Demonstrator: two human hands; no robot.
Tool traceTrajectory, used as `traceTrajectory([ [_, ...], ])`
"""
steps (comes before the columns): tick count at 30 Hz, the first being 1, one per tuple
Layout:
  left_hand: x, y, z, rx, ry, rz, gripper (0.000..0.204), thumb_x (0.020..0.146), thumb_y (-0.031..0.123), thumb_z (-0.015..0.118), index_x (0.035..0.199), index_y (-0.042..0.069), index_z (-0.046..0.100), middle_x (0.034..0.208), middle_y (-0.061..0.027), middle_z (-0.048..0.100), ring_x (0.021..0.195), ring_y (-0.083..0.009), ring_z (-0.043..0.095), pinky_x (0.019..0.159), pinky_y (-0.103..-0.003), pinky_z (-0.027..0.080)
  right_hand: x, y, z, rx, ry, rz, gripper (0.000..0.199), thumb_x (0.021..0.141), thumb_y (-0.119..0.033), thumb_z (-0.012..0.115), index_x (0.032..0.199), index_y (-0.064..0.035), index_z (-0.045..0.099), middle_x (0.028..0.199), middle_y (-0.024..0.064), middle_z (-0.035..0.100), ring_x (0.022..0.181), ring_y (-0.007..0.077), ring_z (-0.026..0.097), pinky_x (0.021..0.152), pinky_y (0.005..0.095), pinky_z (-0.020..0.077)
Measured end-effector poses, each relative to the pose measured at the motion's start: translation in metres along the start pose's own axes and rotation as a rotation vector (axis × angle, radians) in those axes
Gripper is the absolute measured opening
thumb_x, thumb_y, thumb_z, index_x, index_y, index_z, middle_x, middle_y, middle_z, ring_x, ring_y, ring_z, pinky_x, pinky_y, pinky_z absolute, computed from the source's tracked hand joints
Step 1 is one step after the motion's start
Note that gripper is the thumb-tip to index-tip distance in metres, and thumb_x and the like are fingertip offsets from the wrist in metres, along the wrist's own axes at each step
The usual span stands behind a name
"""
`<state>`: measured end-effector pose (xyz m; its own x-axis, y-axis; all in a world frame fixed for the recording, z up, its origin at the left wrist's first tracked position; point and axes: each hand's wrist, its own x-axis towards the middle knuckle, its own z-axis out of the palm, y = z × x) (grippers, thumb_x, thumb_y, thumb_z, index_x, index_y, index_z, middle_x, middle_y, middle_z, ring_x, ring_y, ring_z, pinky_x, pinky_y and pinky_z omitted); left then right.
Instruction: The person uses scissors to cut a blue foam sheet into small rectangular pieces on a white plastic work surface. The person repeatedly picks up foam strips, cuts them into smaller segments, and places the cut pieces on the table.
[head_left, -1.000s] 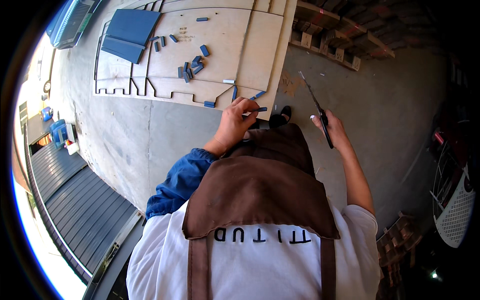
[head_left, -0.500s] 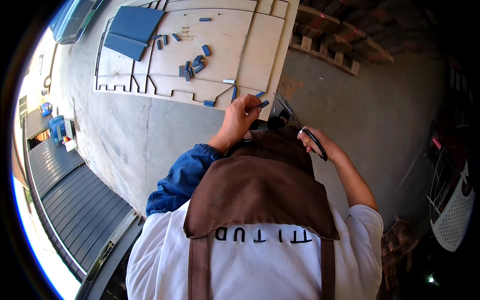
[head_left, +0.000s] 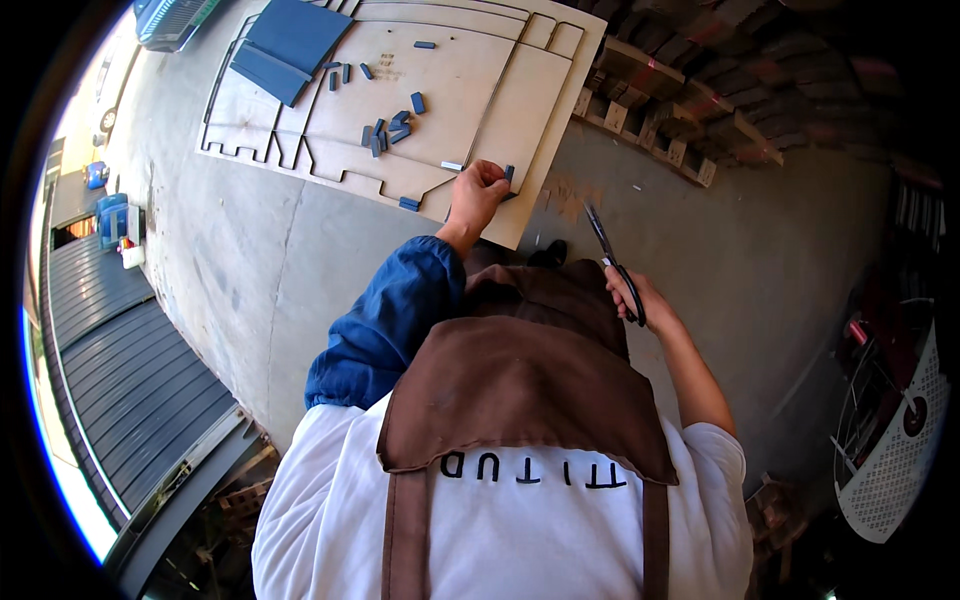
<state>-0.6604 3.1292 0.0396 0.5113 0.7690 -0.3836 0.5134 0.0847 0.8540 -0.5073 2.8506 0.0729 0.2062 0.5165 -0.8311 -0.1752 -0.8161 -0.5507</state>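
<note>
Head view: your left hand (head_left: 478, 192) pinches a small blue block (head_left: 509, 173) at the plywood sheet (head_left: 440, 80) edge, while your right hand (head_left: 637, 300) grips scissors (head_left: 612, 258) clear of it.

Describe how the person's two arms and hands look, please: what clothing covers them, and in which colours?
The left arm wears a long, puffy blue sleeve that ends at the wrist, so the left hand is bare, with no glove. The right arm is uncovered from a short white sleeve downward, and the right hand is also bare. No watch, ring or bracelet can be made out on either hand.
</note>
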Motion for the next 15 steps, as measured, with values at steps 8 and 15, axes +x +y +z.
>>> traceTrajectory([
  [8,-0.019,0.049,0.002,-0.491,-0.329,-0.262,0.03,0.088,0.008,0.059,0.117,0.009,0.052,0.09,-0.0007,0.059,0.087,-0.0122,0.06,0.075,-0.024,0.047,-0.003,0.005,-0.011,-0.485,0.243,-0.393,0.06,0.088,-0.058,0.053,0.074,0.0,0.05,0.064,0.0128,0.053,0.056,0.0223,0.055,0.055,0.0355,0.0433],
  [15,-0.037,0.053,0.031,-0.975,-0.37,-0.457,0.008,0.09,0.018,0.063,0.092,0.016,0.055,0.092,0.0002,0.062,0.092,-0.0157,0.062,0.078,-0.032,0.049,-0.011,-0.018,0.023,-0.195,0.34,-0.494,0.059,0.082,-0.057,0.062,0.089,0.0003,0.051,0.068,0.0133,0.057,0.064,0.0291,0.058,0.062,0.0389,0.0461],
])
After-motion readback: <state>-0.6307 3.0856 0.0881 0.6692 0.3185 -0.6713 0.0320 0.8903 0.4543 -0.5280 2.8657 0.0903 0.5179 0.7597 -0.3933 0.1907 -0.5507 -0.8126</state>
